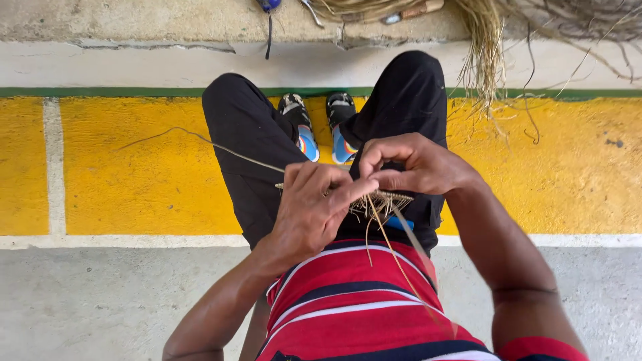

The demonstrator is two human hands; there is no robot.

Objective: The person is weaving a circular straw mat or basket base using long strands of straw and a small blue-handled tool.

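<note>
I sit with my knees apart, in black trousers and a red striped shirt. My left hand point(311, 207) and my right hand point(414, 164) meet over my lap, both pinching a small woven piece of straw point(381, 200). Thin pale straw strands point(391, 251) hang from it down across my shirt. One long strand point(200, 140) trails from my left hand out over my left knee toward the yellow floor. A bit of blue point(400, 222) shows just under the woven piece.
My feet in colourful sandals point(321, 127) rest on a yellow painted floor band point(134, 174) with white lines. A concrete ledge point(167, 27) runs along the top, with a bundle of dry straw point(485, 53) hanging over it and some tools lying there.
</note>
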